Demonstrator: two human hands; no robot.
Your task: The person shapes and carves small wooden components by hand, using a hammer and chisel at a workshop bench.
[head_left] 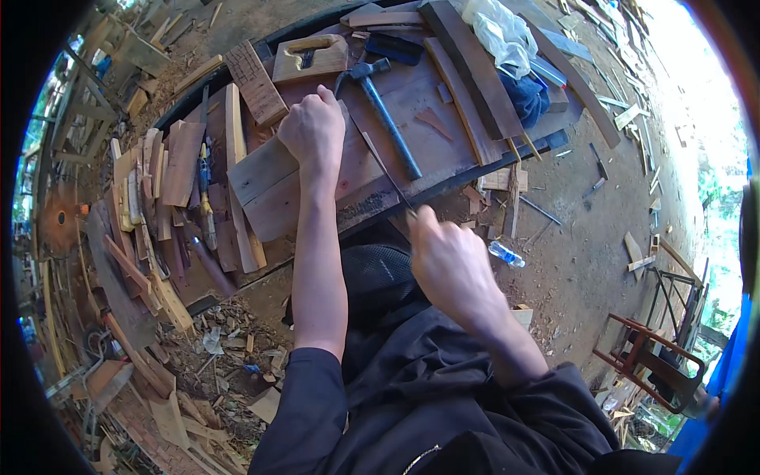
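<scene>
My right hand (455, 265) is closed around the near end of a long, thin dark tool (385, 172), perhaps a file, slanting away over the bench edge. Its far end lies close to my left hand (314, 127), a fist above a grey-brown board (265, 186). Whatever the left fingers hold is hidden. Just beyond that fist is a light wooden handle with a cut-out grip (311, 59). A claw hammer with a blue shaft (389, 119) lies to the right of the fist.
The low workbench (412, 95) also carries a dark beam (473, 71), a white plastic bag (499, 36) and a marked wooden block (256, 81). Wood strips (178, 162) crowd its left side. A plastic bottle (507, 254) and a brown chair (649, 360) are on the right.
</scene>
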